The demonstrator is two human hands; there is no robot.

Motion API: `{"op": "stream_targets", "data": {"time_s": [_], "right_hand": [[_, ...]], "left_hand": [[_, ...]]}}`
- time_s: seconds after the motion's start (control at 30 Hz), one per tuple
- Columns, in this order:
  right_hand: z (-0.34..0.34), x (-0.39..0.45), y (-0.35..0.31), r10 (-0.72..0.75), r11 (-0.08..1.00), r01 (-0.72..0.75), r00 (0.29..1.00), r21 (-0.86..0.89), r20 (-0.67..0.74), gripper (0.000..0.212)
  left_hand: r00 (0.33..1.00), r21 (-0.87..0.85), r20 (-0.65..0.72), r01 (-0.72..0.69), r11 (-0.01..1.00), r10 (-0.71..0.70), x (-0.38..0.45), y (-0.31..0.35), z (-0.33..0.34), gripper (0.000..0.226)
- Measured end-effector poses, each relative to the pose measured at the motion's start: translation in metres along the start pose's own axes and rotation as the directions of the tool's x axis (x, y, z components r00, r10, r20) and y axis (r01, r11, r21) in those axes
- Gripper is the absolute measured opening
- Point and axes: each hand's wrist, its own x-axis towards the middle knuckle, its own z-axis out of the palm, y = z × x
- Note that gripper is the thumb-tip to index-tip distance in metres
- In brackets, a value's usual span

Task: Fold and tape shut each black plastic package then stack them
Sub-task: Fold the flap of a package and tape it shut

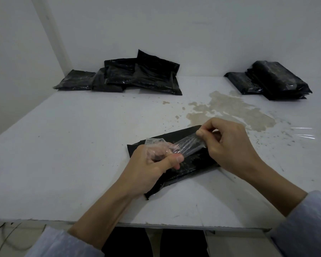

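1. Your left hand [152, 164] and right hand [228, 143] each pinch one end of a clear tape strip [183, 145], stretched just above a black plastic package [193, 164] lying near the front edge of the white table [63, 154].
2. Loose black packages [126, 75] sit heaped at the far left by the wall.
3. A neater stack of packages [274, 80] rests far right, beyond a brown stain [230, 108].
4. Another piece of clear tape [304, 133] lies on the table at your right.

left hand [152, 165] hides package [193, 162] near corner; label [154, 141] print too small to read.
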Motion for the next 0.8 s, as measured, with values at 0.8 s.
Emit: {"op": "stream_targets", "data": {"time_s": [0.8], "right_hand": [[-0.023,0.019,-0.001,-0.117,0.990,0.125,0.987,0.072,-0.107,0.015]], "left_hand": [[0.999,0.095,0.011,-0.041,0.995,0.040,0.006,0.004,-0.005,0.072]]}}
